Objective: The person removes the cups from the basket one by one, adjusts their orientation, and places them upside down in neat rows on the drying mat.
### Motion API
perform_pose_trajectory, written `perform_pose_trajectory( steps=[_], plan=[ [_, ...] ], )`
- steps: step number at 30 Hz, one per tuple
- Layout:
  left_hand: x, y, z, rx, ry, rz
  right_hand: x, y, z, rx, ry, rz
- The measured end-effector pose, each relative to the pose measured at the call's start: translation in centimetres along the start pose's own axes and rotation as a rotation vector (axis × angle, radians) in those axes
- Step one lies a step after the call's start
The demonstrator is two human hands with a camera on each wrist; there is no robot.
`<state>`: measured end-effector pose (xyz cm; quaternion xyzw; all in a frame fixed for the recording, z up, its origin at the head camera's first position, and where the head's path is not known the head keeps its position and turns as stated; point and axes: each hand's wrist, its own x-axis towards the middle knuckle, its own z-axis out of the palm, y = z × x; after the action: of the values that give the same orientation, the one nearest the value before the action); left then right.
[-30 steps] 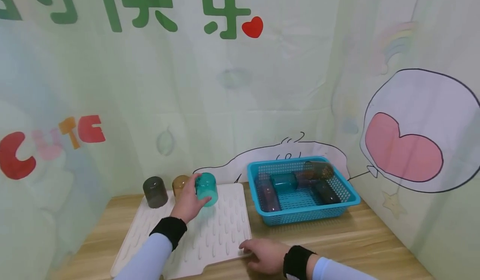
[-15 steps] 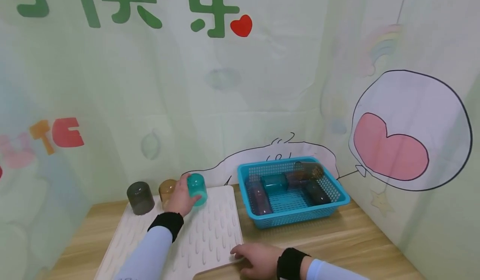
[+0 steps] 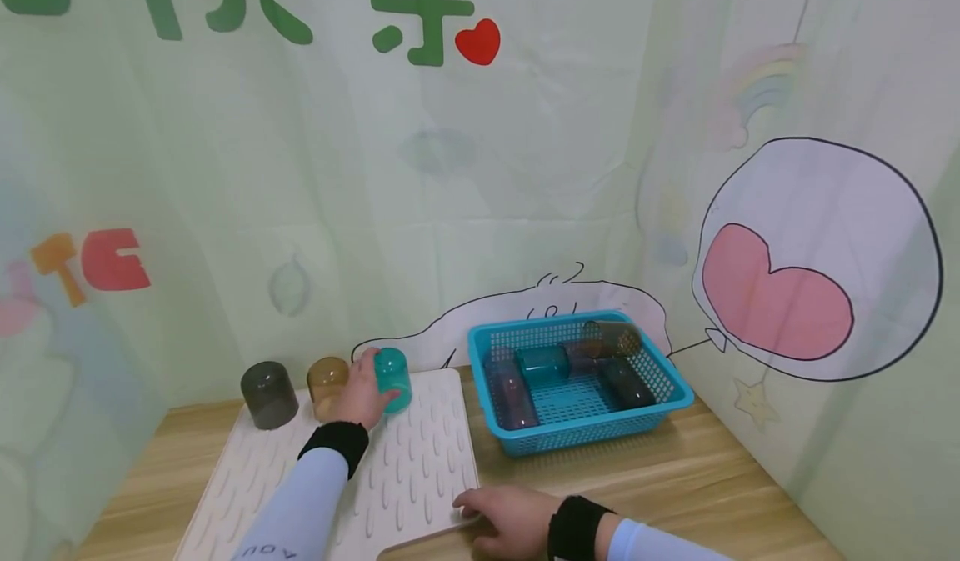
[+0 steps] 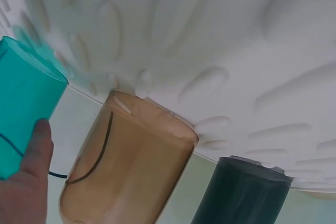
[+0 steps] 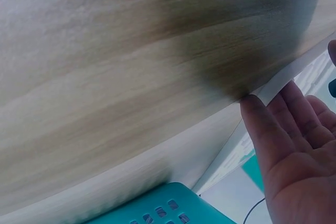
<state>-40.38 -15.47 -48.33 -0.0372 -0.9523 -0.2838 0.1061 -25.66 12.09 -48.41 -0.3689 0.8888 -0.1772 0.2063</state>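
In the head view my left hand (image 3: 362, 398) holds a translucent teal cup (image 3: 396, 378), which is upside down at the far edge of a white ridged drying board (image 3: 420, 453). One fingertip lies against the side of the teal cup (image 4: 29, 98) in the left wrist view. An inverted amber cup (image 3: 324, 378) stands just left of it, partly behind the hand. Farther left is an inverted dark grey cup (image 3: 270, 394). My right hand (image 3: 517, 515) touches the board's near right corner, its fingers (image 5: 262, 124) extended in the right wrist view.
A blue perforated basket (image 3: 585, 436) sits on the wooden table (image 3: 675, 478) right of the board. Inside lie several cups on their sides, among them a teal cup (image 3: 543, 364) and a dark cup (image 3: 626, 383). A printed curtain (image 3: 540, 169) hangs behind.
The head view has shifted, so the board, cups and basket appear farther left. Both hands keep nearly the same places on the board, the left still around the teal cup.
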Motion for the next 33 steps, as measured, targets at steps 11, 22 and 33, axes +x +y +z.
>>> perform_pose_trajectory(
  steps=[11, 22, 33],
  plan=[
    [-0.2, 0.2, 0.4, 0.006, -0.030, -0.020, 0.4, 0.4, 0.5, 0.002, 0.010, 0.005],
    [-0.4, 0.2, 0.2, 0.028, -0.010, 0.014, 0.3, 0.3, 0.5, -0.010, 0.021, 0.004],
    [-2.2, 0.6, -1.2, 0.079, 0.176, 0.198, 0.2, 0.3, 0.7, -0.033, 0.036, 0.002]
  ],
)
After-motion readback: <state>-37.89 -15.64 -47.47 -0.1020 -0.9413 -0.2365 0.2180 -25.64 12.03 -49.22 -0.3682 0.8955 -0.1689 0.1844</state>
